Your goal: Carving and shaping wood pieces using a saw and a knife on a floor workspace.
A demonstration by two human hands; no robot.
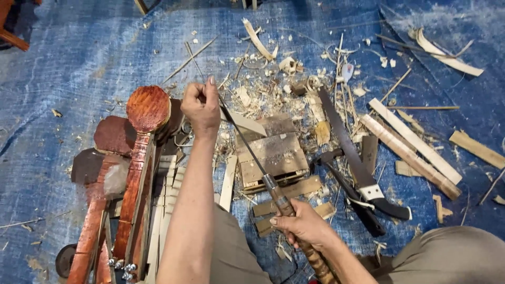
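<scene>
From my head view, my right hand (302, 225) grips the long knife (251, 150) by its handle while my left hand (202, 105) pinches a thin stick (193, 59) above the wooden block (273, 155), so I'd shave with light, shallow strokes directed away from my fingers

A blue tarp (68, 58) covers the floor. Pale wood shavings (273, 84) litter its far middle. Reddish carved wooden pieces (142, 158) lie at near left, a wooden block (273, 158) in the middle, and a long dark blade (350, 152) and pale slats (415, 142) to the right.
</scene>
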